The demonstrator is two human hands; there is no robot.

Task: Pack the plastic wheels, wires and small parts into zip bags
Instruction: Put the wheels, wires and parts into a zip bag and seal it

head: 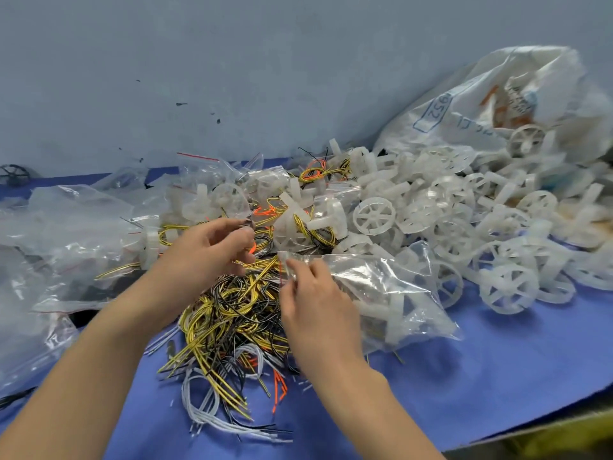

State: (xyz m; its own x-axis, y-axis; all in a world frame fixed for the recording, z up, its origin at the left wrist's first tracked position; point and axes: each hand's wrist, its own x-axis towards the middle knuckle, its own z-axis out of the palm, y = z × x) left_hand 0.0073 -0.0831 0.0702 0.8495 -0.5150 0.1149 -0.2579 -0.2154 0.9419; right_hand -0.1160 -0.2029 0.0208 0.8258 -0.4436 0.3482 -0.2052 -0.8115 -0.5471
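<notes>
My right hand [311, 303] pinches the mouth of a clear zip bag [391, 293] that lies on the blue table and holds white plastic wheels. My left hand [215, 250] hovers with curled fingers over the tangle of yellow, black, white and orange wires [232, 320], just left of the bag's mouth; a small dark part seems pinched at its fingertips. Loose white plastic wheels [464, 220] are heaped to the right.
Several filled and empty zip bags [83, 234] pile up on the left. A big white sack [497, 104] spills wheels at the back right. The blue table cover [464, 376] ends at a front right edge. A grey wall stands behind.
</notes>
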